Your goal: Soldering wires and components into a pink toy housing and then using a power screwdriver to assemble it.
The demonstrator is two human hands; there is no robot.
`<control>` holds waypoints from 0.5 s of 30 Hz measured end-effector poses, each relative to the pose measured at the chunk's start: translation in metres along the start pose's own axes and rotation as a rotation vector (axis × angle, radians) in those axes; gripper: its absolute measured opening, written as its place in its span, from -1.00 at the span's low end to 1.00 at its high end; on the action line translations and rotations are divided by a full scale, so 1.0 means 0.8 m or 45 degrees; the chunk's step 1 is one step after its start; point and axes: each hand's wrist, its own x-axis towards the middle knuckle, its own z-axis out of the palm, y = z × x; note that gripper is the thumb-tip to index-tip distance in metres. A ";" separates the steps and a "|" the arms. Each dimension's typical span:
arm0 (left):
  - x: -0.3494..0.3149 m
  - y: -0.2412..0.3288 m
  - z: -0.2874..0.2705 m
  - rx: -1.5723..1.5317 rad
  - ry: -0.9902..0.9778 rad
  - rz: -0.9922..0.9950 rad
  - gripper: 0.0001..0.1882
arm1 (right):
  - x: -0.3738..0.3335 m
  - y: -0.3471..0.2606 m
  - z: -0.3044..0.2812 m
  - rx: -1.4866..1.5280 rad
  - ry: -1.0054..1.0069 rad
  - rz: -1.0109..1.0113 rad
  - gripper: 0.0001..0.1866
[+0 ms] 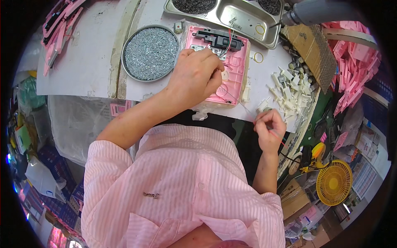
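Note:
A pink plastic housing (235,89) lies on the worktable with its inside facing up. Across its far end sits a black module (221,39), with thin red and pale wires (228,47) rising from it. My left hand (198,74) is bent over the housing's left side, fingers closed near a small metal plate (197,48); what they pinch is hidden. Off the housing's near right corner, my right hand (271,128) is closed, thumb against fingers, on thin wires (247,110) that stretch toward the housing. Red and green strands show at its other side.
A round tray of small silvery screws (149,53) stands left of the housing. Behind is a metal tray (237,16) with dark screws. White plastic parts (289,89) are heaped to the right, near cardboard (310,49) and pink parts (351,62). A yellow fan (334,182) stands lower right.

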 end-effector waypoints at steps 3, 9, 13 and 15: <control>0.001 0.000 0.002 -0.036 0.103 0.054 -0.84 | -0.024 -0.014 0.000 -0.204 -0.210 -0.126 -0.86; -0.040 0.041 -0.034 0.025 -0.477 0.627 -0.76 | -0.025 -0.071 0.025 0.068 -0.774 -0.464 -0.82; -0.064 0.029 -0.032 0.006 -0.400 0.654 -0.70 | 0.046 -0.058 0.058 -0.512 -0.443 -0.806 -0.30; -0.067 0.023 -0.038 -0.021 -0.326 0.641 -0.70 | 0.054 -0.036 0.071 -0.822 -0.492 -0.893 -0.34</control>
